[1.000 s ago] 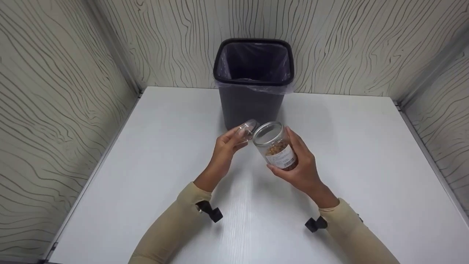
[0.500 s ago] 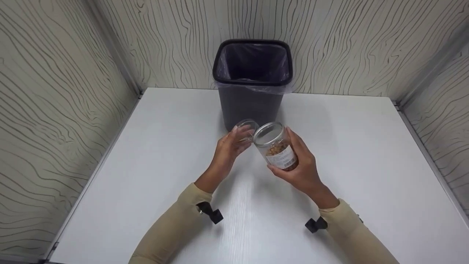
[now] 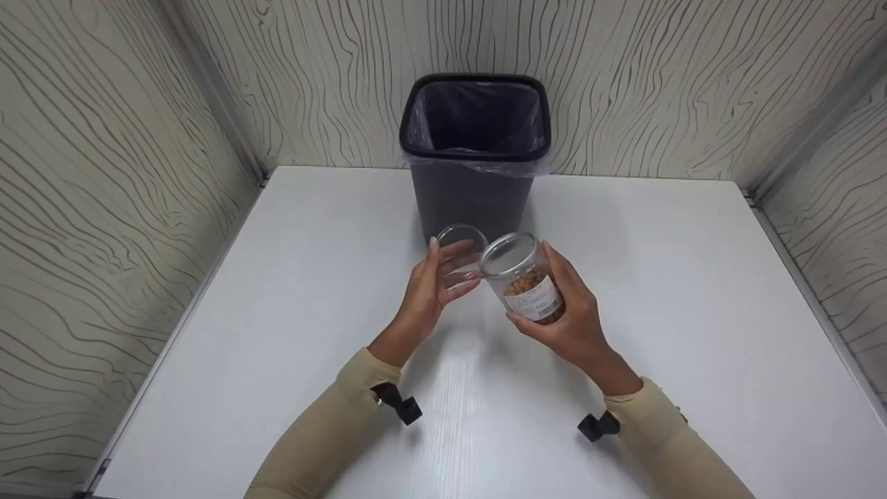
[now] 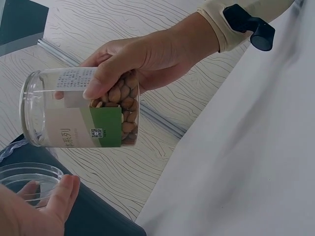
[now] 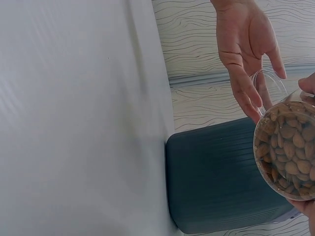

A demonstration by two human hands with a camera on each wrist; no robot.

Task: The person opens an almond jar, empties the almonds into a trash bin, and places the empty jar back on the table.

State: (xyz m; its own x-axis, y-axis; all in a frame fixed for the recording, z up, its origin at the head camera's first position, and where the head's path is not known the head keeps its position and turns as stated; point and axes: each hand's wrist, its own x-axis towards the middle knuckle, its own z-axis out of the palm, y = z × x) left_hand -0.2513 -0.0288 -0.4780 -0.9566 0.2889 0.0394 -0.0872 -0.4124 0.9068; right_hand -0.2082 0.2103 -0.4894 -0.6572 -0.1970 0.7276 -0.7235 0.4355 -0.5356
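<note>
My right hand (image 3: 578,315) grips a clear jar (image 3: 511,258) partly filled with almonds, fingers and thumb around its lower part. The jar tilts to the left, its silver-rimmed top end facing up and left; a white label (image 3: 533,299) shows on its side. In the left wrist view a green and beige label (image 4: 105,128) appears too. Beside the jar's rim, my left hand (image 3: 424,287) holds a round transparent lid (image 3: 459,235) between thumb and fingers, which show through it. The right wrist view shows the almonds (image 5: 290,147) through the jar's base.
A dark bin (image 3: 475,197) with a clear liner (image 3: 509,166) stands at the back of the white table (image 3: 277,291), just beyond the hands. Wood-patterned panels (image 3: 332,69) enclose the back and sides.
The left hand's fingers have spread behind the lid, and the lid has turned to face the camera, shifting slightly left. The right hand and jar have stayed nearly still.
</note>
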